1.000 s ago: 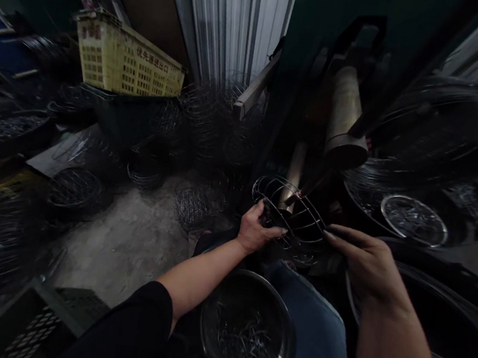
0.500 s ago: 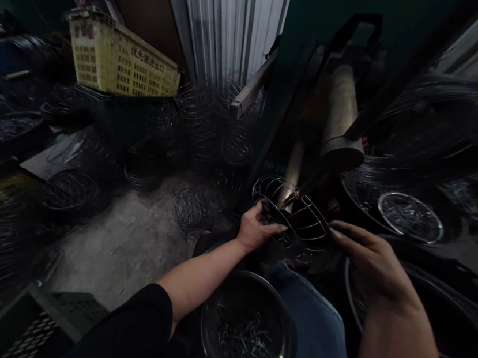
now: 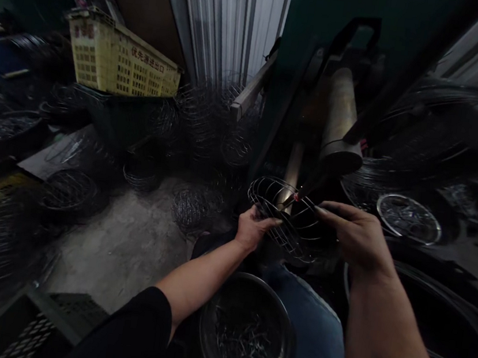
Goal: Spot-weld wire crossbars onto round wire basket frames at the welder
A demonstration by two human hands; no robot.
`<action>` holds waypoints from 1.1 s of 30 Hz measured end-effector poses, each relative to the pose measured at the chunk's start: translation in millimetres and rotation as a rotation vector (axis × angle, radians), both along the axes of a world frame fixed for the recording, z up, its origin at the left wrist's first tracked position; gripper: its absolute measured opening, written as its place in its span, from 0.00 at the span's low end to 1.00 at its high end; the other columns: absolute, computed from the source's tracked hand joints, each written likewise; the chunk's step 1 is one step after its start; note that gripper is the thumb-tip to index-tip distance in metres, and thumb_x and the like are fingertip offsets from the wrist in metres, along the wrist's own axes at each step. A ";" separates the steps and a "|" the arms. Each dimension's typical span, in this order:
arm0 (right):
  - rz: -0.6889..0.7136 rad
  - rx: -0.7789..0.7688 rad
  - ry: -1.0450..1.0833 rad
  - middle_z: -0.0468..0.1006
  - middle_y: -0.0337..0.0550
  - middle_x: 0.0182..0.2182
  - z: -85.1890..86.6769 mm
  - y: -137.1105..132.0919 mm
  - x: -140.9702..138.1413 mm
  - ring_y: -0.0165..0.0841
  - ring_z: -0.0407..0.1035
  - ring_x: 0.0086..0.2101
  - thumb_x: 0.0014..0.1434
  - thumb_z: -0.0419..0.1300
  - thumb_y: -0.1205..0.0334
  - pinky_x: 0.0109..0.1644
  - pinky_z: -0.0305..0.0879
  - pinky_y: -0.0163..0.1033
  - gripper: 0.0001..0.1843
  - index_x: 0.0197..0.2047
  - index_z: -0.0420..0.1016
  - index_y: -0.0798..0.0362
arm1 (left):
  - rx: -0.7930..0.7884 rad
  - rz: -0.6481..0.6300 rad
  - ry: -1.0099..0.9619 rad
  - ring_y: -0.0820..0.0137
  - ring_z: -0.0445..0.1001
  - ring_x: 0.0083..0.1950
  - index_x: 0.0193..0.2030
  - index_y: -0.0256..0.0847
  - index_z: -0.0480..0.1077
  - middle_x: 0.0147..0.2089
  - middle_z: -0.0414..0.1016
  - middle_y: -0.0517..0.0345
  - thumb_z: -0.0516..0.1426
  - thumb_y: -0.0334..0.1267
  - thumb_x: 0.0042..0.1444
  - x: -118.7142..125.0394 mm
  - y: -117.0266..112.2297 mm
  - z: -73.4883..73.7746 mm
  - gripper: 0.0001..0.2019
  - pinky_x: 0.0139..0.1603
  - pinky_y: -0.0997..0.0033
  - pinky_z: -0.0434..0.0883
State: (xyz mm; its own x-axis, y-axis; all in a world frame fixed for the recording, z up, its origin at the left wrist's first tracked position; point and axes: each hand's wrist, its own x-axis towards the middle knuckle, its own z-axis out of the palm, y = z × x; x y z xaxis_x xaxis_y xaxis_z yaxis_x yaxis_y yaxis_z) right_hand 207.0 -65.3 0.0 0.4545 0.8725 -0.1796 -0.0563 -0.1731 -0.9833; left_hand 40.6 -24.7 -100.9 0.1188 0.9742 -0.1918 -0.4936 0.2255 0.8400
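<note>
Clenched left hand (image 3: 253,230) grasps a round silver wire cage (image 3: 290,220) from the left; right hand (image 3: 358,235) has fingers along its right side, grip unclear. Cage sits against a thin dark welding electrode (image 3: 310,186), red spark at the tip. Far-left yellow plastic crate (image 3: 120,63) reads 优先通进出口.

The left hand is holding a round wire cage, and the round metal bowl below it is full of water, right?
Not water: the head view shows the round dark metal bowl holding small wire pieces. The left hand does hold the round wire cage.
</note>
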 end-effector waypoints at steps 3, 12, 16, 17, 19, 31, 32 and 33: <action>0.047 -0.069 0.007 0.83 0.43 0.27 0.8 -16.2 11.4 0.36 0.76 0.27 0.21 0.81 0.48 0.29 0.74 0.36 0.31 0.32 0.85 0.52 | -0.036 -0.027 -0.009 0.75 0.72 0.32 0.36 0.36 0.73 0.32 0.76 0.61 0.72 0.35 0.31 -0.9 -2.6 1.0 0.23 0.38 0.72 0.70; 0.035 -0.068 0.002 0.80 0.41 0.23 3.4 -4.3 7.6 0.33 0.73 0.24 0.21 0.81 0.52 0.27 0.72 0.36 0.27 0.28 0.83 0.52 | -0.158 -0.037 -0.034 0.73 0.73 0.31 0.34 0.36 0.71 0.30 0.75 0.60 0.72 0.37 0.30 -3.7 0.4 3.6 0.22 0.33 0.71 0.69; 0.029 -0.078 0.044 0.82 0.42 0.26 -4.4 -14.0 16.3 0.35 0.75 0.26 0.22 0.82 0.50 0.29 0.74 0.36 0.29 0.31 0.85 0.50 | -0.178 -0.060 -0.044 0.73 0.72 0.31 0.34 0.36 0.73 0.31 0.76 0.59 0.71 0.37 0.29 -3.7 0.5 5.4 0.22 0.33 0.71 0.69; 0.043 -0.082 0.047 0.83 0.42 0.27 -6.8 -19.7 19.8 0.36 0.76 0.26 0.22 0.82 0.49 0.29 0.75 0.37 0.29 0.32 0.85 0.50 | -0.184 -0.062 -0.052 0.73 0.72 0.31 0.34 0.36 0.73 0.31 0.76 0.59 0.71 0.36 0.29 -3.8 0.1 5.8 0.22 0.34 0.71 0.69; 0.077 -0.103 0.045 0.83 0.43 0.27 -10.0 -30.2 24.7 0.37 0.77 0.26 0.21 0.82 0.48 0.29 0.75 0.38 0.30 0.31 0.85 0.50 | -0.201 -0.070 -0.065 0.72 0.72 0.31 0.34 0.36 0.73 0.31 0.76 0.59 0.71 0.36 0.28 -4.3 -0.8 6.1 0.22 0.34 0.70 0.69; 0.071 -0.067 -0.001 0.80 0.40 0.22 7.5 3.1 2.8 0.33 0.72 0.21 0.21 0.82 0.52 0.23 0.70 0.36 0.28 0.29 0.83 0.52 | -0.398 -0.079 -0.163 0.65 0.75 0.30 0.33 0.36 0.71 0.31 0.71 0.58 0.73 0.40 0.32 -7.1 6.5 -7.2 0.22 0.36 0.61 0.72; 0.097 -0.057 0.006 0.81 0.41 0.23 6.2 0.2 5.1 0.34 0.74 0.22 0.22 0.82 0.51 0.25 0.71 0.36 0.28 0.29 0.84 0.52 | -0.413 -0.094 -0.164 0.65 0.75 0.30 0.34 0.36 0.71 0.31 0.71 0.57 0.72 0.40 0.34 -7.0 5.5 -7.4 0.21 0.35 0.62 0.72; 0.127 -0.053 0.015 0.82 0.41 0.25 4.6 -4.3 8.1 0.34 0.75 0.24 0.24 0.82 0.50 0.26 0.72 0.36 0.28 0.30 0.84 0.52 | -0.426 -0.108 -0.166 0.65 0.75 0.29 0.34 0.35 0.71 0.31 0.71 0.57 0.71 0.40 0.36 -7.0 4.4 -7.2 0.20 0.34 0.62 0.72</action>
State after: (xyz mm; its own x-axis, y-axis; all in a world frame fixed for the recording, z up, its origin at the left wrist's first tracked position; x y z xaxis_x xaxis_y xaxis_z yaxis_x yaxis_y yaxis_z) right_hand 215.1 -69.7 4.6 0.3380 0.9118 -0.2333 -0.0450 -0.2319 -0.9717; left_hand 33.6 -20.3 -108.2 0.2782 0.7933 -0.5415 -0.5677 0.5906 0.5735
